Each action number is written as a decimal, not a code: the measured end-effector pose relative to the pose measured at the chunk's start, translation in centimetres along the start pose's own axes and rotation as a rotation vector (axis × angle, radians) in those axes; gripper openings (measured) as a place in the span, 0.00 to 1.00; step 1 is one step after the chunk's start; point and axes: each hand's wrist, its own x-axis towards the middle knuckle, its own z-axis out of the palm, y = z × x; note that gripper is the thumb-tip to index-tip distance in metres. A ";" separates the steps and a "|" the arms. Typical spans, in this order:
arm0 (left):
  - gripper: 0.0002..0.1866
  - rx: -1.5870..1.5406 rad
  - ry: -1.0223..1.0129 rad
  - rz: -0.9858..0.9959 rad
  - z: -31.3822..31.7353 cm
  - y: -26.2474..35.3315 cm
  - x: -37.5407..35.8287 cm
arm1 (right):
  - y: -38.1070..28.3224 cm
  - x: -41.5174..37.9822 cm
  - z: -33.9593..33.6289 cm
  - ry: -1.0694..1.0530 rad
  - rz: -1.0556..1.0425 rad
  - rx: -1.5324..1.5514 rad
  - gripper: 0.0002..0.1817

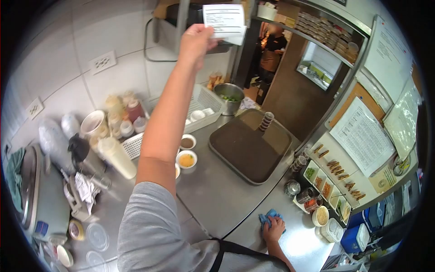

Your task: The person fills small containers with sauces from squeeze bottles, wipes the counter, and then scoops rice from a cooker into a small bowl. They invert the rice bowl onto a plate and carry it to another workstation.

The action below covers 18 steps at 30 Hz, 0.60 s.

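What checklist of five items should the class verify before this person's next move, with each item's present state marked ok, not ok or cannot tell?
1. Left hand has a firm pinch on the paper slip: ok.
2. Print on the slip is readable: cannot tell, too small.
3. Right hand rests on the blue cloth, flat on the steel counter: ok.
4. Brown tray lies flat, bare except for a stack of small cups at its far edge: ok.
5. Two sauce bowls stand upright, clear of the raised arm: ok.
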 end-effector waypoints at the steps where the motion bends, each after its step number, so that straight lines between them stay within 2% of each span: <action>1: 0.09 -0.068 -0.039 -0.032 -0.4 0.9 -1.9 | 0.1 0.0 0.1 0.004 -0.015 -0.007 0.15; 6: 0.10 -0.095 -0.075 -0.090 -2.7 5.0 -8.7 | 0.3 -0.2 0.3 -0.012 -0.043 -0.049 0.15; 13: 0.10 -0.063 -0.101 -0.098 -7.3 8.6 -12.9 | 0.3 -0.5 0.4 -0.002 -0.065 -0.098 0.17; 16: 0.07 0.002 -0.052 -0.076 -10.2 9.1 -13.6 | 0.9 -0.4 1.1 0.027 -0.140 -0.132 0.17; 18: 0.06 0.254 0.001 0.043 -13.6 8.7 -13.2 | 0.9 -0.3 1.2 0.010 -0.119 -0.145 0.17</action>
